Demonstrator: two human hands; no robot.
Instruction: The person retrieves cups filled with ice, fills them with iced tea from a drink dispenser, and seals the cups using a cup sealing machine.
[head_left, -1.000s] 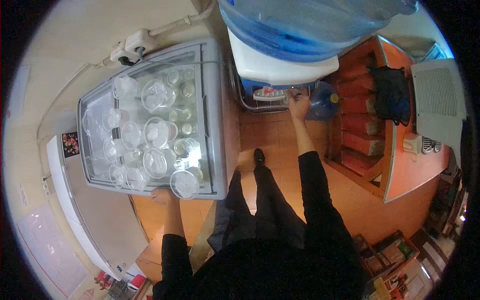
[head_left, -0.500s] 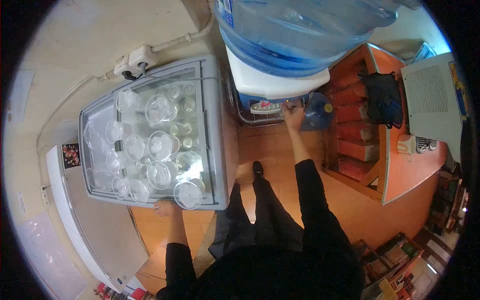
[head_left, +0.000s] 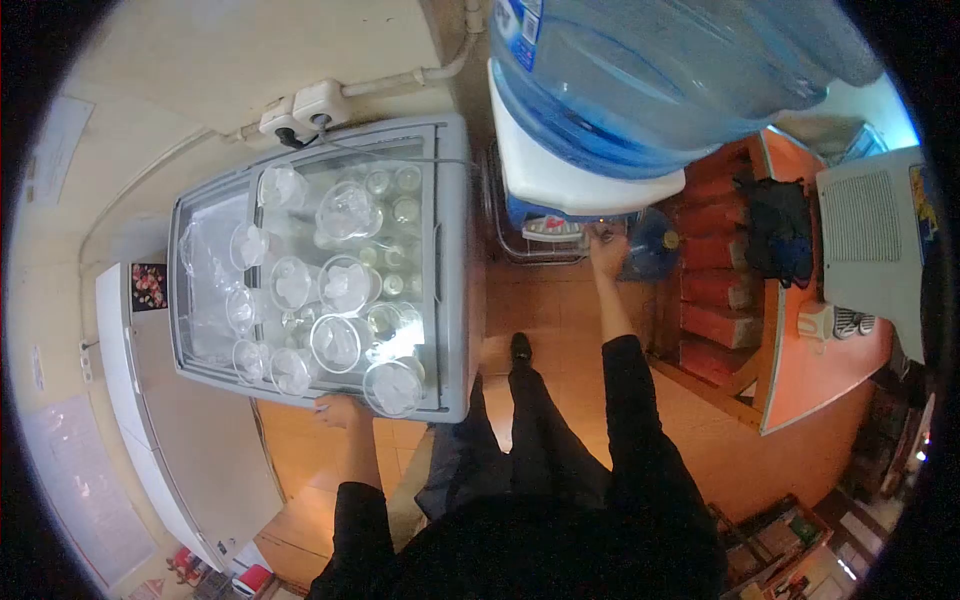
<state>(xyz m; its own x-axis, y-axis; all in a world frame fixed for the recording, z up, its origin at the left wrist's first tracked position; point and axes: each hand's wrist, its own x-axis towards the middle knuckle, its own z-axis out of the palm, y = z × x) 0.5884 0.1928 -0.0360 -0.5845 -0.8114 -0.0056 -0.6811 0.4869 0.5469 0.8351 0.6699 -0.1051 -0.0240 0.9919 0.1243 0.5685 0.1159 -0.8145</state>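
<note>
My left hand (head_left: pixel 340 411) rests against the near edge of a grey chest freezer (head_left: pixel 455 260), just left of a clear cup (head_left: pixel 393 387) of ice; it holds nothing that I can see. Several more clear cups with ice, such as one cup (head_left: pixel 340 343), stand on its glass lid. My right hand (head_left: pixel 606 252) reaches under the white front of a water dispenser (head_left: pixel 580 185), near its taps, fingers curled. Whatever lies in those fingers is too dim and small to name. A large blue water bottle (head_left: pixel 640 90) sits on top of the dispenser.
Another blue bottle (head_left: pixel 650 245) stands on the floor beside my right hand. To the right are a shelf of red boxes (head_left: pixel 715 260), a black bag (head_left: pixel 778 230) and an orange counter (head_left: pixel 800 380) with a mug (head_left: pixel 815 320). A white cabinet (head_left: pixel 205 420) stands left.
The view has shifted, so the freezer and dispenser appear farther right and slightly lower. Both hands keep about the same places at the freezer edge and under the dispenser.
</note>
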